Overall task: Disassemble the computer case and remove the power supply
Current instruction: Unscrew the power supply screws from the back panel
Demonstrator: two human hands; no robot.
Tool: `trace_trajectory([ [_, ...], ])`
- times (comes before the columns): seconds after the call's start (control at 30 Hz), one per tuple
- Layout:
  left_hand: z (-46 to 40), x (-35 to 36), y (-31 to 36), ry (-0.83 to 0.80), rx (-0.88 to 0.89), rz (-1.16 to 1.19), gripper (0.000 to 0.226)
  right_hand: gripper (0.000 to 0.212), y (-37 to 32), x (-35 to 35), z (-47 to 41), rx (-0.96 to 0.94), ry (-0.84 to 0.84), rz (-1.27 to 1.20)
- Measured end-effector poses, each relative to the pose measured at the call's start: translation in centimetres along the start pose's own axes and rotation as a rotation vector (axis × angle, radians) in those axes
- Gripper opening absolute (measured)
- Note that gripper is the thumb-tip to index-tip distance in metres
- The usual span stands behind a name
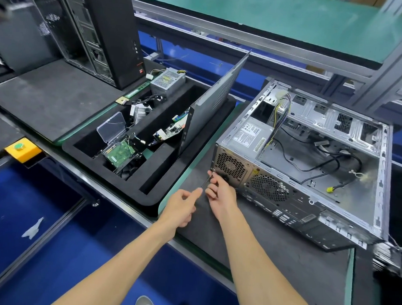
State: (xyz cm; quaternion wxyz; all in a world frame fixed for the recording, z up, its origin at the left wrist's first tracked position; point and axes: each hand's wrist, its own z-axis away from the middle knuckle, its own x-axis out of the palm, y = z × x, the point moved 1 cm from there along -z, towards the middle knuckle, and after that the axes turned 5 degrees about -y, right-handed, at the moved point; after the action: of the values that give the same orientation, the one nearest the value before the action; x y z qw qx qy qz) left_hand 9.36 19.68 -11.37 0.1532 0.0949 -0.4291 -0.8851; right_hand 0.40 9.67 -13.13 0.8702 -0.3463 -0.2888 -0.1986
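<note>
Your left hand [182, 205] holds the screwdriver [206, 181] at the power supply [237, 153] corner; your right hand [219, 191] pinches its shaft.

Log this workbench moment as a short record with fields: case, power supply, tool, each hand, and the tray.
case: open computer case lying on its side, side panel off and leaning in the foam tray
power supply: power supply still seated in the rear corner
tool: screwdriver, tip at the rear corner of the case
left hand: left hand holds the screwdriver
right hand: right hand fingers steady the tip
tray: holds removed parts
</note>
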Motion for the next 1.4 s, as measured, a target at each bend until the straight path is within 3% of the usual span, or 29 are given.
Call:
trace_trajectory([
  [0.27, 0.2, -1.5, 0.0, 0.083, 0.097, 0.067, 0.036, 0.013, 0.0, 0.0, -0.1, -0.002, 0.006, 0.012],
  [0.5, -0.3, -1.2, 0.0, 0.045, 0.008, 0.001, 0.045, 0.010, -0.1, 0.2, 0.3, 0.001, 0.025, 0.011],
  [0.8, -0.2, -1.9, -0.6, 0.081, 0.127, 0.002, 0.025, 0.023, -0.2, 0.3, 0.5, 0.029, 0.025, 0.015],
  [0.97, -0.4, -1.9, -0.6, -0.041, -0.023, 0.101, 0.040, 0.017, -0.3, 0.3, 0.5, 0.029, 0.004, -0.004],
  [1.07, -0.5, -1.1, -0.3, -0.036, -0.093, 0.117, 0.046, 0.017, -0.3, 0.4, 0.7, 0.038, -0.003, -0.002],
  [1.3, 0.3, -0.3, -1.0, 0.056, 0.087, 0.054, 0.025, 0.014, -0.3, 0.4, 0.5, 0.038, 0.005, 0.005],
  [1.4, 0.3, -1.0, -1.1, 0.098, 0.115, 0.115, 0.030, 0.012, -0.3, 0.4, 0.6, 0.033, 0.007, 0.002],
])
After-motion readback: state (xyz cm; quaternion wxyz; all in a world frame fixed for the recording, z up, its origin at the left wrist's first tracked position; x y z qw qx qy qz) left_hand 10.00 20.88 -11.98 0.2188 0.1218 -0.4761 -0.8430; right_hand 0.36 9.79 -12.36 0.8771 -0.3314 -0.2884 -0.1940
